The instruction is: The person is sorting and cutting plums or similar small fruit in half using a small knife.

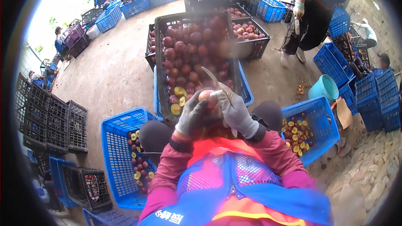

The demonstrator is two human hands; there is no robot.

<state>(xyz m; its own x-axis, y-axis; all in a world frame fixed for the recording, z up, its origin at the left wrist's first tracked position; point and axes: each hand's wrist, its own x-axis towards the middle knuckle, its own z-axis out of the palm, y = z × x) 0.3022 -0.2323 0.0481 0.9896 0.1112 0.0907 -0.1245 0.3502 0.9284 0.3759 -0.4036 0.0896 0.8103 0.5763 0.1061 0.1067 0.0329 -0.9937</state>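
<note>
My left hand (191, 115), in a grey glove, is closed round a reddish plum (207, 97). My right hand (238, 115), gloved too, grips a knife whose curved blade (210, 76) points up and to the left, beside the plum. Whether the blade is cutting into the fruit I cannot tell. Directly beyond my hands a black crate (159, 69) full of dark red plums (193, 76) is propped at a tilt. Cut plum halves (179, 91) with yellow flesh lie in its near left corner. A blurred patch hides part of its right side.
Blue baskets with whole and cut plums stand at my left (109, 159) and right (326, 136). More plum crates (256, 48) sit behind. A teal bucket (324, 88) is at the right, stacked black crates (50, 119) at the left. A person (316, 12) stands ahead right.
</note>
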